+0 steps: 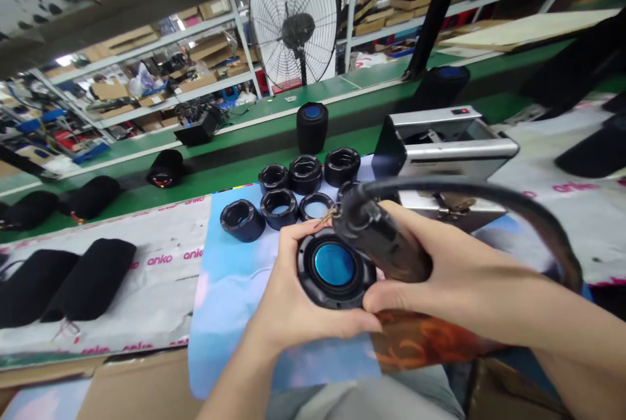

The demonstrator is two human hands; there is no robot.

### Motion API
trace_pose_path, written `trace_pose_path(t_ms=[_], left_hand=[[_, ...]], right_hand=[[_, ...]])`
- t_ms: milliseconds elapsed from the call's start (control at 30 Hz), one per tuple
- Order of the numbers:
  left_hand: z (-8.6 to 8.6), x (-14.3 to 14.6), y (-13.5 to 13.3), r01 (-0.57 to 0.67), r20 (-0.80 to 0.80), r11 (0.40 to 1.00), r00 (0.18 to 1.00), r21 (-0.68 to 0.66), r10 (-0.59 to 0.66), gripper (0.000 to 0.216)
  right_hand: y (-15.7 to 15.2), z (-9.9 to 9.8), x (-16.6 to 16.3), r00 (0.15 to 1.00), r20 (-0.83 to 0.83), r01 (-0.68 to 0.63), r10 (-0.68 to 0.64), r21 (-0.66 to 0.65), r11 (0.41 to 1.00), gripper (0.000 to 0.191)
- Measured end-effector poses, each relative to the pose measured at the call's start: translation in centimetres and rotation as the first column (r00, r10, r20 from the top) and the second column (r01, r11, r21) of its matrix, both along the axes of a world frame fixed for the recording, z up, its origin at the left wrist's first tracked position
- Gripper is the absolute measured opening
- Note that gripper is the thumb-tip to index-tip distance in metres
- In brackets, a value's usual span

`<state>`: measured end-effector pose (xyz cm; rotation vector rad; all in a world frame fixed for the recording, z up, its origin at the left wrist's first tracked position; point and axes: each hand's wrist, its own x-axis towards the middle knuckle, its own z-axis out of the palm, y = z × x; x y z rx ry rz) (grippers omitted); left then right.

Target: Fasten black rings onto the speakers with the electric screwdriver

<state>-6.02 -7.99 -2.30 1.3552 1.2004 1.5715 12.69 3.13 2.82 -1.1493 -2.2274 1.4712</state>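
Observation:
My left hand (278,315) is wrapped round a round black speaker (334,265) with a shiny blue disc in its end, which faces up toward me. My right hand (440,270) grips a dark electric screwdriver (379,234), and its thumb touches the speaker's rim. From the tool's back end a thick black cable (493,192) arches off to the right. The screwdriver's tip is hidden. Just beyond my hands, several black end rings (306,174) stand on a light-blue mat (229,296).
A silver metal box machine (447,152) stands at the right. Behind the rings is another black speaker (312,126) on the green belt (235,152). Black fabric-covered cylinders (100,276) with wires lie at the left. A large fan (296,29) and loaded shelves stand beyond.

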Motion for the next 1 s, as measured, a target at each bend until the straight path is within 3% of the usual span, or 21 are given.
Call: trace_pose_path(t_ms=[67, 100, 167, 233, 300, 333, 367, 467, 533, 700, 900, 1000], left_hand=[[-0.2, 0.3, -0.1, 0.01, -0.013, 0.999, 1.0, 0.046, -0.009, 0.083], [-0.3, 0.3, -0.2, 0.007, -0.026, 0.997, 1.0, 0.071, -0.005, 0.081], [-0.6, 0.3, -0.2, -0.04, -0.075, 0.994, 0.996, 0.103, 0.048, 0.08], [-0.7, 0.2, 0.0, -0.109, -0.133, 0.987, 0.983, 0.121, 0.125, 0.082], [-0.5, 0.4, 0.8, -0.151, -0.181, 0.98, 0.968, 0.128, 0.173, 0.079], [-0.4, 0.6, 1.4, -0.152, -0.196, 0.98, 0.965, 0.129, 0.175, 0.077], [-0.2, 1.0, 2.2, -0.141, -0.205, 0.982, 0.965, 0.127, 0.165, 0.075], [0.4, 3.1, 4.6, -0.084, -0.202, 0.991, 0.974, 0.105, 0.104, 0.071], [0.6, 4.7, 6.0, -0.04, -0.188, 0.996, 0.981, 0.076, 0.053, 0.07], [0.9, 6.3, 7.8, 0.022, -0.184, 1.0, 0.983, -0.003, -0.022, 0.076], [1.3, 5.8, 8.1, 0.003, -0.228, 1.0, 0.974, -0.012, -0.006, 0.075], [1.2, 5.7, 8.2, 0.018, -0.228, 1.0, 0.973, -0.024, -0.023, 0.074]], right_hand=[[0.8, 0.3, 0.6, 0.964, -0.227, 0.135, -0.14, -0.038, 0.99, 0.056], [1.4, 0.5, 1.0, 0.887, -0.389, 0.241, -0.248, -0.068, 0.968, 0.061], [2.7, 1.3, 2.0, 0.611, -0.679, 0.438, -0.407, -0.139, 0.888, 0.069], [4.1, 2.3, 3.0, 0.302, -0.856, 0.596, -0.42, -0.175, 0.784, 0.073], [5.4, 2.9, 4.0, 0.118, -0.923, 0.703, -0.366, -0.183, 0.688, 0.067], [6.0, 3.1, 4.4, 0.093, -0.935, 0.721, -0.341, -0.173, 0.671, 0.063], [6.5, 3.1, 4.6, 0.116, -0.941, 0.709, -0.319, -0.146, 0.69, 0.061], [7.6, 2.9, 4.8, 0.299, -0.921, 0.57, -0.249, -0.037, 0.821, 0.056], [8.1, 2.8, 4.4, 0.352, -0.912, 0.509, -0.211, -0.002, 0.861, 0.053], [9.0, 2.6, 3.0, 0.346, -0.924, 0.51, -0.165, 0.038, 0.859, 0.054], [9.7, 1.8, 2.2, 0.428, -0.889, 0.477, -0.165, 0.067, 0.876, 0.058], [9.6, 1.5, 2.3, 0.392, -0.904, 0.486, -0.171, 0.045, 0.873, 0.061]])
